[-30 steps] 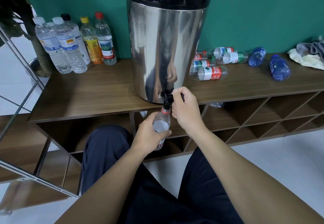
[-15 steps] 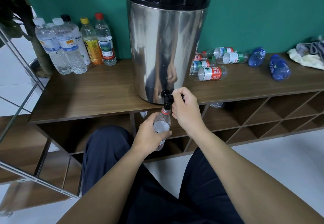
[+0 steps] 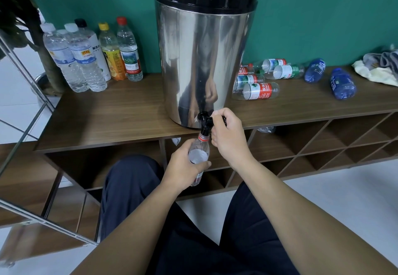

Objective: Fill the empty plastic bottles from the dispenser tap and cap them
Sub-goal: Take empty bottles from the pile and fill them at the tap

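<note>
Left hand [image 3: 183,168] grips my bottle [image 3: 199,155] under the tap [image 3: 206,125]; right hand [image 3: 228,136] curls round its lever.

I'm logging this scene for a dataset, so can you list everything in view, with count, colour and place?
Dispenser: one, steel with black lid, on the shelf top, centre.
Tap: one, black, at the dispenser's base.
Held bottle: one, clear with red neck ring, mouth under the tap.
Upright bottles: six, capped, clear and one yellow, left of the dispenser.
Lying clear bottles: about five, red or green labels, right of the dispenser.
Blue bottles: two, lying further right.
Cloths: grey and cream, far right.
Shelf: one, brown wood, with cubbies below.
Left hand: grips the held bottle.
Right hand: fingers on the tap handle.
</note>
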